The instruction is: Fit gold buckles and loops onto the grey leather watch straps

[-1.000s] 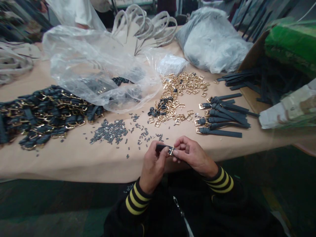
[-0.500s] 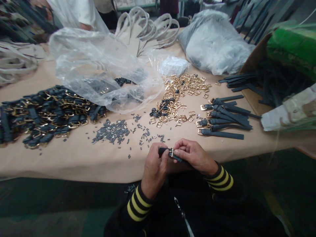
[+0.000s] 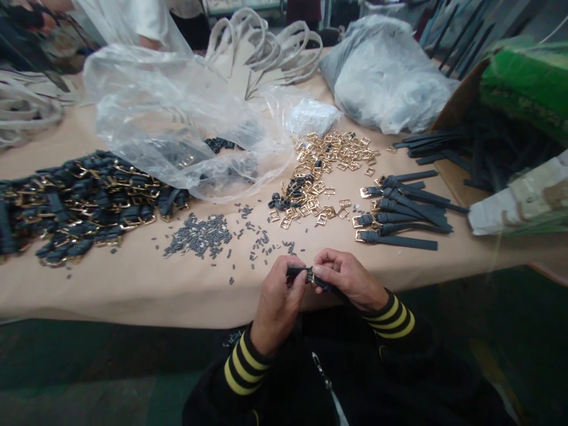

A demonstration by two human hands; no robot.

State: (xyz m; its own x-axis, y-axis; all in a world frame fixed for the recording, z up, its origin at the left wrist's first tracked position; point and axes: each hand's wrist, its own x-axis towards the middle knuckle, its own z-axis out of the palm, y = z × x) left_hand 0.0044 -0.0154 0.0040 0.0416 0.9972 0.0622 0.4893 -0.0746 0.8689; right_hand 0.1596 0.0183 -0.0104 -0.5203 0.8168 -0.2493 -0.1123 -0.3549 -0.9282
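A dark strap [image 3: 296, 271] with a gold buckle [image 3: 312, 276] is stretched between my hands at the table's front edge. My left hand [image 3: 281, 293] pinches the strap's left end between thumb and fingers. On the other side, my right hand [image 3: 348, 278] grips the strap close to the buckle, which its fingers partly cover. Small dark loops [image 3: 199, 235] lie scattered beyond my left hand. Loose gold buckles [image 3: 335, 151] are heaped farther back. Buckled straps [image 3: 399, 213] lie in a stack to the right.
A large pile of buckled straps [image 3: 89, 201] covers the table's left part. Clear plastic sheeting [image 3: 177, 118] and a stuffed plastic bag [image 3: 386, 77] lie behind. Light-coloured handles [image 3: 261, 47] stand at the back. An open box with dark straps [image 3: 501, 142] is at the right.
The buckle has turned and sits slightly farther right, more covered by the fingers. My left thumb has shifted right, nearer the buckle. Both hands still hold the strap.
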